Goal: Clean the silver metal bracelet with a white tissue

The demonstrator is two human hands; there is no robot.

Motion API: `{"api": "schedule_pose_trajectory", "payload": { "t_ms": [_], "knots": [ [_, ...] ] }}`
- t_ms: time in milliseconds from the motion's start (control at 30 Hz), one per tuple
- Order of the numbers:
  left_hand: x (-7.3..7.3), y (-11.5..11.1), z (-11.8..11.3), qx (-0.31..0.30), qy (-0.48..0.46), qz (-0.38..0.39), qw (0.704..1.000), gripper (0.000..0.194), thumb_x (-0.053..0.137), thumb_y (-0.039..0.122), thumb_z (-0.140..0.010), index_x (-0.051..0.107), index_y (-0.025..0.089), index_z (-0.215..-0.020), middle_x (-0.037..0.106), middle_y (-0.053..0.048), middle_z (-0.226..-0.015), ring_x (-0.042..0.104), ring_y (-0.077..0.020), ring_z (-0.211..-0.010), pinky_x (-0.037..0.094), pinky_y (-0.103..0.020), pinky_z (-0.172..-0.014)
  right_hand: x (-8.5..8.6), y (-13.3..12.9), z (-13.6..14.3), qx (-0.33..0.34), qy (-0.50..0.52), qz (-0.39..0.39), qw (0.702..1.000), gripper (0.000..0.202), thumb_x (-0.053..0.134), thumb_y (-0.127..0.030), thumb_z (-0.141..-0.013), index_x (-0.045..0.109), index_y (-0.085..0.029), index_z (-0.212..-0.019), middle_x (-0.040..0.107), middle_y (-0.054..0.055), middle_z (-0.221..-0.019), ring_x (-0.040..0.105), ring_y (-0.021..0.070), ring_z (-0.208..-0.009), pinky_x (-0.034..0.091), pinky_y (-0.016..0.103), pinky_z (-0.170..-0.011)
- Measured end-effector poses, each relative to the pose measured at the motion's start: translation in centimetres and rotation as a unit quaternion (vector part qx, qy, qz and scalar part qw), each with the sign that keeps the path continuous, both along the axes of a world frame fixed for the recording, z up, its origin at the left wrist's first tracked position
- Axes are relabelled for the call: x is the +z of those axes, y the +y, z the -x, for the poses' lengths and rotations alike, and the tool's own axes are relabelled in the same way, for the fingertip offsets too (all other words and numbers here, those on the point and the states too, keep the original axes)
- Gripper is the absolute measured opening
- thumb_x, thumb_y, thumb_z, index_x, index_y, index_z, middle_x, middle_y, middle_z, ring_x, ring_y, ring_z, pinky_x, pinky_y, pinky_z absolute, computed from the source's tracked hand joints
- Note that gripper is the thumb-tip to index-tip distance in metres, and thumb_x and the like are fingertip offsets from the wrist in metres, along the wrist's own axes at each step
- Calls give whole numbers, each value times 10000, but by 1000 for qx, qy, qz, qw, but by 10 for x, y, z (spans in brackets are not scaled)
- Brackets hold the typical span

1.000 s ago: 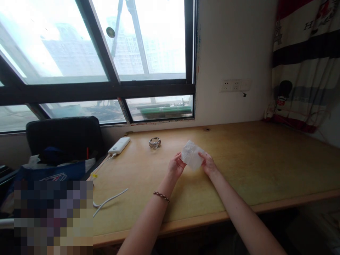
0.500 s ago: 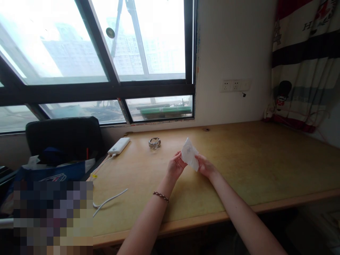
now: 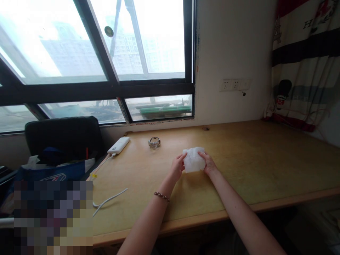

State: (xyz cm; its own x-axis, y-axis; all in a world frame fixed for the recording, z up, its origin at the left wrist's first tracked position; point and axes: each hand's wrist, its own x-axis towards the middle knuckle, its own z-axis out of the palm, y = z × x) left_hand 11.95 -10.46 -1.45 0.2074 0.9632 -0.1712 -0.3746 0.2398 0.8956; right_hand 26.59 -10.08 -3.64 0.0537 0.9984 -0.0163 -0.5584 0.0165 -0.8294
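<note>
Two bare forearms in view, entering from the lower edge and converging upward. The bare left forearm (image 3: 148, 217) slants up and inward; a braided brown bracelet (image 3: 162, 196) rings it just below the left wrist (image 3: 168, 180). The bare right forearm (image 3: 237, 205) leans the opposite way, up toward the left arm. Bare left hand (image 3: 177, 168) and bare right hand (image 3: 209, 164) at much the same height, apart, facing each other. Both in a light pinch: left thumb (image 3: 183, 156) on top, angled inward, fingers curled beneath; right thumb (image 3: 202, 154) also on top, pointing inward, other fingers bent below and partly hidden.
</note>
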Motion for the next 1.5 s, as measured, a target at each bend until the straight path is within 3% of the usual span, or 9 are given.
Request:
{"api": "schedule_pose_trajectory", "payload": {
  "t_ms": [133, 433, 600, 733, 967, 1500],
  "knots": [
    [-8, 0, 1, -24, 45, -18, 999, 380, 676, 374, -570, 624, 115, -843, 625, -66, -708, 550, -121, -558, 416, -212, -503, 1, -1, 2, 9, 4, -3, 1000, 278, 679, -298, -552, 603, -148, -773, 656, 31, -687, 596, 169, -568, 476, 269, -537],
    [-11, 6, 4, 77, 93, -62, 991, 338, 674, 371, -554, 648, 94, -747, 624, -58, -648, 504, -104, -502, 352, -189, -444, -3, 4, -1, -93, 57, 33, 994, 207, 688, -223, -525, 598, -173, -704, 628, -28, -571, 569, 135, -506, 467, 250, -511],
    [-14, 6, 5, 90, 89, -78, 989, 375, 647, 422, -573, 647, 92, -749, 624, -58, -650, 516, -111, -507, 359, -196, -452, -7, 8, -2, -121, 68, 25, 990, 216, 701, -201, -519, 599, -170, -706, 640, -14, -619, 578, 133, -548, 467, 240, -517],
    [-16, 9, 6, 94, 94, -72, 989, 416, 652, 443, -557, 645, 78, -756, 622, -61, -645, 512, -108, -501, 353, -194, -448, -9, 8, -2, -104, 62, 19, 992, 227, 704, -227, -534, 597, -166, -724, 638, -14, -640, 574, 115, -556, 453, 216, -517],
    [-17, 11, 5, 86, 81, -70, 990, 436, 656, 437, -550, 643, 72, -788, 633, -76, -677, 531, -120, -525, 373, -204, -468, 0, -1, 3, 26, 30, -20, 999, 265, 670, -293, -601, 592, -150, -811, 655, 22, -741, 597, 158, -650, 455, 252, -575],
    [-17, 11, 6, 80, 81, -71, 991, 438, 655, 445, -556, 639, 70, -780, 645, -88, -696, 548, -130, -544, 394, -207, -482, 1, -3, 6, 18, -4, -26, 999, 329, 681, -292, -580, 578, -136, -850, 640, 27, -726, 580, 142, -611, 452, 247, -580]
  ]
}}
